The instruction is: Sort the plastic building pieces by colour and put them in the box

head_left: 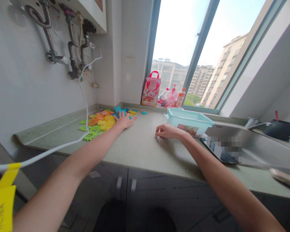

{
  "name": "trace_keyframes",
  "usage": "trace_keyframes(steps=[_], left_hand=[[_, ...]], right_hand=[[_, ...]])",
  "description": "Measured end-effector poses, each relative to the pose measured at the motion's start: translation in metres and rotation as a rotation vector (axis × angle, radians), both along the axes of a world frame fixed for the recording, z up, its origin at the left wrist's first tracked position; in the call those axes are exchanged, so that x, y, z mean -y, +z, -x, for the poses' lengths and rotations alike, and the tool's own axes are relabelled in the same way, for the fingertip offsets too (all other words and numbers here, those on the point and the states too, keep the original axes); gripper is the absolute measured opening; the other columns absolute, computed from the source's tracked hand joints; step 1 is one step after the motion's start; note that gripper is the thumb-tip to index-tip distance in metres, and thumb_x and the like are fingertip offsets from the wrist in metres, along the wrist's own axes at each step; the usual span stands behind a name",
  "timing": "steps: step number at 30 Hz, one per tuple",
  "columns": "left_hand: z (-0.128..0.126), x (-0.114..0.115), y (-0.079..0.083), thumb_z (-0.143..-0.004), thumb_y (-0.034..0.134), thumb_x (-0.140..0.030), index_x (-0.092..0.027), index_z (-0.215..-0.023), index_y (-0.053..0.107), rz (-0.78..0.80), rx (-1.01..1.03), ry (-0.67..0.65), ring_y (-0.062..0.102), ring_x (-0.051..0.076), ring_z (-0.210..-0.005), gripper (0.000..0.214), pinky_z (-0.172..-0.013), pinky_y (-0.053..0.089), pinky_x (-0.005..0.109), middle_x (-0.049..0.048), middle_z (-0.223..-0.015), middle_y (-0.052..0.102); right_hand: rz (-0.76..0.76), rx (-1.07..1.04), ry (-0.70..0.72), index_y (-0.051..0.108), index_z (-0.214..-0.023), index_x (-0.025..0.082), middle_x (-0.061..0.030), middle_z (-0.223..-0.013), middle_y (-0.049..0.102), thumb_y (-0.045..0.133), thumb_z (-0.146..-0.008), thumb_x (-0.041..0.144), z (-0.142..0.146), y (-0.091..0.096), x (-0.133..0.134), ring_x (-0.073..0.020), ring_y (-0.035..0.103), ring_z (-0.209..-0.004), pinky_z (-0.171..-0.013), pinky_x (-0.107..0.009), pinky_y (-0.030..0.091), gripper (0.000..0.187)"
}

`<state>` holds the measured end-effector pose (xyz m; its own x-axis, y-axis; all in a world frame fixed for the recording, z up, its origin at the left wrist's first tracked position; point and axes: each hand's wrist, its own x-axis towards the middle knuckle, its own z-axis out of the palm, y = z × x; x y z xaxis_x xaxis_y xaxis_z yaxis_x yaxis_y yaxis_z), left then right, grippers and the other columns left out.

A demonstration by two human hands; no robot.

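Observation:
My left hand (124,121) lies with its fingers spread over the right side of a pile of flat plastic interlocking pieces on the counter. Blue pieces (119,110) stick up around its fingertips, yellow pieces (106,124) lie left of it, and orange pieces (96,118) and green pieces (91,132) are farther left. My right hand (168,131) is low over the counter, its fingers curled inward; whatever they may hold is hidden. Just behind it stands a light teal plastic bin (189,119), whose inside is mostly out of sight.
A white cable (85,96) hangs in front of the pile. Right of the bin, a dark tablet (219,153) lies at the edge of the steel sink (256,151). A pink bag (151,90) and several bottles (171,96) stand by the window.

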<state>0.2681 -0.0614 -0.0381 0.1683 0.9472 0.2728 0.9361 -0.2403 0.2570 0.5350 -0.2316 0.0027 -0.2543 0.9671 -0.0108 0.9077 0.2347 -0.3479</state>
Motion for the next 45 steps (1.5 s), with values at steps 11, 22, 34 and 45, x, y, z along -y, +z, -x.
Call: trace_keyframes(steps=[11,22,34,45], left_hand=[[0.018,-0.004,0.004,-0.089,0.014,-0.091,-0.014,-0.162,0.045,0.037,-0.119,0.211,0.021,0.050,-0.158,0.111,-0.124,0.003,0.074,0.0267,-0.167,0.038],[-0.008,0.014,-0.001,-0.074,0.031,-0.103,-0.016,-0.169,0.028,0.146,-0.186,0.136,0.022,0.057,-0.155,0.129,-0.121,0.015,0.071,0.0289,-0.168,0.033],[-0.014,0.041,0.017,-0.092,0.023,-0.091,-0.015,-0.158,0.048,-0.010,-0.166,-0.140,0.044,0.046,-0.146,0.103,-0.118,0.033,0.062,0.0266,-0.154,0.053],[-0.027,0.044,0.006,-0.091,0.016,-0.091,-0.012,-0.161,0.045,0.113,-0.211,-0.212,0.031,0.043,-0.156,0.109,-0.123,0.029,0.060,0.0260,-0.167,0.038]], right_hand=[[0.006,0.028,0.008,0.077,-0.100,0.016,-0.0023,-0.074,0.075,0.064,-0.094,0.032,0.001,0.003,0.002,-0.0145,0.065,-0.063,-0.059,-0.023,0.044,0.021],[0.026,0.032,0.006,0.077,-0.104,0.015,-0.0033,-0.076,0.076,0.064,-0.097,0.028,0.004,0.008,0.007,-0.0143,0.066,-0.063,-0.060,-0.022,0.045,0.020],[0.020,0.046,-0.001,0.078,-0.105,0.015,-0.0040,-0.078,0.077,0.065,-0.097,0.029,0.004,0.008,0.007,-0.0146,0.066,-0.064,-0.060,-0.023,0.045,0.021],[0.021,0.046,-0.001,0.077,-0.106,0.016,-0.0037,-0.078,0.077,0.065,-0.098,0.031,0.004,0.007,0.006,-0.0141,0.067,-0.064,-0.060,-0.022,0.045,0.021]])
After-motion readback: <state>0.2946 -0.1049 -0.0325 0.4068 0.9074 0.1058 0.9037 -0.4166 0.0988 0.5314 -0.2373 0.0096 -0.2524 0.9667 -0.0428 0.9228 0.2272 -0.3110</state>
